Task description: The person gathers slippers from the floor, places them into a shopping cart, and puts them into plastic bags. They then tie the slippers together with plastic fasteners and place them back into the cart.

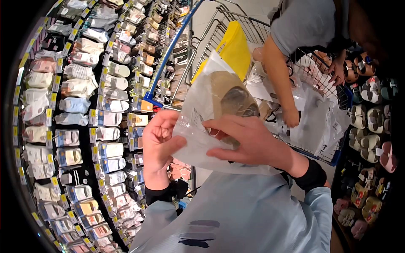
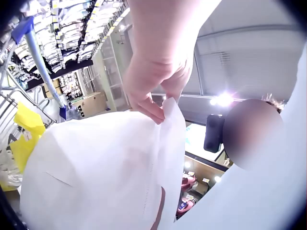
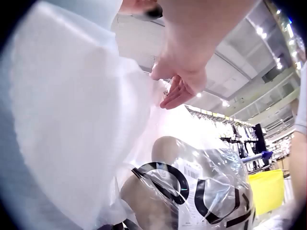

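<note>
A white bag with a clear plastic front [image 1: 196, 137] is held up before the chest, and tan footwear [image 1: 222, 82] shows through it. The left hand [image 1: 160, 143] pinches the bag's edge; in the left wrist view, thumb and fingertips [image 2: 156, 115] meet on a white fold. Over the bag's lower front lies the right hand [image 1: 247, 137], its thumb and index finger apart and pointing left. Large black letters [image 3: 175, 182] and a label [image 3: 192, 196] mark the clear side in the right wrist view.
A blue-trimmed shopping cart [image 1: 162, 63] stands just ahead, containing a yellow bag [image 1: 232, 42] and several clear packages [image 1: 310, 114]. Another person's arm [image 1: 278, 80] reaches into it. Sock racks [image 1: 76, 105] line the left, and slippers [image 1: 371, 118] hang on the right.
</note>
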`<state>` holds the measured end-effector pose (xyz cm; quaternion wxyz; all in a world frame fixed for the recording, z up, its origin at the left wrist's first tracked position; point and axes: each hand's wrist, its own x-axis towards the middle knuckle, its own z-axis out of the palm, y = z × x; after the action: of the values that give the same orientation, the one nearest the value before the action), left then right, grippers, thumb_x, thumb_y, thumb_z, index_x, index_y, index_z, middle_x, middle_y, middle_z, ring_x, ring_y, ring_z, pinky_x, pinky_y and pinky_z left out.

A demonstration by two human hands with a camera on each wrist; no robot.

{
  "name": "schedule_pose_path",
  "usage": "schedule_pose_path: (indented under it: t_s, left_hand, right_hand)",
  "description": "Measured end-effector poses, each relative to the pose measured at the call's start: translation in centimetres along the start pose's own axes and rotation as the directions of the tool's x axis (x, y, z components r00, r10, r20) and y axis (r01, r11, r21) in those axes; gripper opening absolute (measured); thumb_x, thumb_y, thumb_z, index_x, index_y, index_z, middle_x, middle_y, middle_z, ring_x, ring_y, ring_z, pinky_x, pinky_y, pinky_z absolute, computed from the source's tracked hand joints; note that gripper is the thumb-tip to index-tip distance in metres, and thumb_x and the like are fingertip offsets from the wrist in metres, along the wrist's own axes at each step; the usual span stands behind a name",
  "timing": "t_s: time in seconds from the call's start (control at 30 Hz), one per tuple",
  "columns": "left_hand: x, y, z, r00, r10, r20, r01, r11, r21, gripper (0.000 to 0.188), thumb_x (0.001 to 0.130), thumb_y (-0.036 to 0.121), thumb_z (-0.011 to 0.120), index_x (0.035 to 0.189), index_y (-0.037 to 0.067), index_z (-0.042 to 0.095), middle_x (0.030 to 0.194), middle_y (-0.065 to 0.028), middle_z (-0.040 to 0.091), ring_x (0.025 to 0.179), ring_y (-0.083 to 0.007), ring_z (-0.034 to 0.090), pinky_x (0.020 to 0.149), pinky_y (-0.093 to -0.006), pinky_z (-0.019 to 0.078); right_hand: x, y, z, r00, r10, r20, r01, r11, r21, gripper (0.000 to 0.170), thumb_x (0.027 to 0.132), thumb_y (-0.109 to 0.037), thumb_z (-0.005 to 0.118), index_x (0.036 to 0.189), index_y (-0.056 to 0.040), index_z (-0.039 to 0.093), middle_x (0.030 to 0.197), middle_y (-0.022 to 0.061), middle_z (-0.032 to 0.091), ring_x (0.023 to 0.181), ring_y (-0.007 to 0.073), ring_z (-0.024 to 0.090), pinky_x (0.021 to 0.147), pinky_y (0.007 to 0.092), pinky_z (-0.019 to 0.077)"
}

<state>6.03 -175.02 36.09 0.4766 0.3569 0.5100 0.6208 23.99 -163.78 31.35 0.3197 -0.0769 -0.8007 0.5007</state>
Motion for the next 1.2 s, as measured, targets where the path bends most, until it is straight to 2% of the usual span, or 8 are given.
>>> schedule_pose_path:
  t_s: [0.3,0.4,0.5,0.77,0.83,1.1,1.13,1.2]
  left_hand:
    - [-2.8,1.6,4.4,0.984,0.149,-0.099,-0.116,0.952,0.282,0.039,0.065,-0.018,0.061,0.100,-0.004,0.056,0.089,-0.0084,0.062,0.079,-0.0111,0.061,0.068,-0.0208,0.0493]
    - [-3.1,2.8,5.1,0.971,0.240,0.003,-0.153,0.613,0.775,0.016,0.068,-0.005,0.068,0.083,0.000,0.065,0.077,-0.0059,0.063,0.066,-0.0100,0.057,0.060,-0.0213,0.0445]
    - [-3.3,3.4,5.0,0.964,0.245,0.102,-0.196,0.398,0.896,0.013,0.068,0.001,0.070,0.080,0.000,0.065,0.070,-0.0046,0.062,0.062,-0.0102,0.055,0.057,-0.0220,0.0418]
    - [-6.2,3.0,1.6,0.970,0.209,-0.129,-0.063,0.719,0.692,0.008,0.075,0.000,0.066,0.080,-0.002,0.062,0.075,-0.0037,0.059,0.065,-0.0067,0.051,0.057,-0.0192,0.0374]
    - [-7.2,2.7,0.4,0.971,0.218,-0.100,-0.089,0.714,0.694,0.009,0.074,0.002,0.067,0.081,-0.002,0.062,0.074,-0.0036,0.058,0.064,-0.0067,0.049,0.057,-0.0195,0.0365]
    - [-12.6,1.0,-3.6,0.980,-0.010,-0.199,0.141,0.740,0.657,0.013,0.074,0.004,0.067,0.084,-0.003,0.064,0.078,-0.0069,0.060,0.069,-0.0114,0.053,0.061,-0.0228,0.0403]
    - [-12.7,0.8,-3.4,0.988,-0.071,-0.140,0.148,0.716,0.683,0.017,0.072,0.003,0.068,0.089,-0.001,0.066,0.093,-0.0078,0.059,0.080,-0.0128,0.052,0.069,-0.0240,0.0413]
    - [-12.4,0.5,-0.7,0.997,0.064,-0.051,0.031,0.283,0.959,0.024,0.066,0.007,0.071,0.089,0.006,0.068,0.109,-0.0093,0.054,0.097,-0.0199,0.050,0.081,-0.0297,0.0405]
  right_hand:
    - [-2.0,-1.2,0.8,0.996,-0.069,-0.062,0.066,0.997,-0.046,0.019,0.085,-0.023,0.058,0.098,-0.0104,0.053,0.064,0.0038,0.059,0.054,0.0221,0.059,0.044,0.0330,0.0429]
    - [-2.6,-1.3,1.3,0.994,-0.090,-0.062,0.086,0.995,-0.059,0.016,0.085,-0.023,0.057,0.093,-0.0105,0.052,0.061,0.0032,0.057,0.051,0.0229,0.057,0.042,0.0343,0.0410]
    - [-2.6,-1.8,1.1,0.992,-0.120,-0.027,0.118,0.990,-0.080,0.014,0.084,-0.021,0.059,0.090,-0.0087,0.055,0.062,0.0049,0.057,0.051,0.0239,0.056,0.045,0.0335,0.0417]
    - [-6.3,-2.2,-0.7,0.968,-0.252,-0.004,0.242,0.932,-0.271,0.011,0.079,-0.017,0.063,0.086,-0.0102,0.058,0.075,0.0019,0.057,0.063,0.0204,0.059,0.047,0.0309,0.0434]
    - [-8.9,-2.1,-0.8,0.992,-0.037,0.120,0.080,0.921,-0.381,0.008,0.079,-0.016,0.061,0.084,-0.0111,0.058,0.074,0.0010,0.056,0.064,0.0186,0.058,0.047,0.0298,0.0430]
    - [-9.2,-0.9,2.4,0.946,0.029,0.322,-0.011,0.998,-0.058,0.012,0.082,-0.017,0.057,0.077,-0.0060,0.055,0.070,0.0062,0.054,0.064,0.0272,0.055,0.056,0.0371,0.0428]
    - [-9.6,-0.4,2.7,0.941,0.029,0.336,-0.014,0.999,-0.047,0.012,0.082,-0.017,0.057,0.077,-0.0060,0.055,0.070,0.0062,0.054,0.064,0.0272,0.055,0.056,0.0371,0.0428]
    - [-10.4,0.3,2.8,0.945,0.014,0.326,0.012,0.997,-0.077,0.012,0.082,-0.016,0.058,0.077,-0.0058,0.053,0.071,0.0071,0.053,0.066,0.0276,0.055,0.057,0.0374,0.0428]
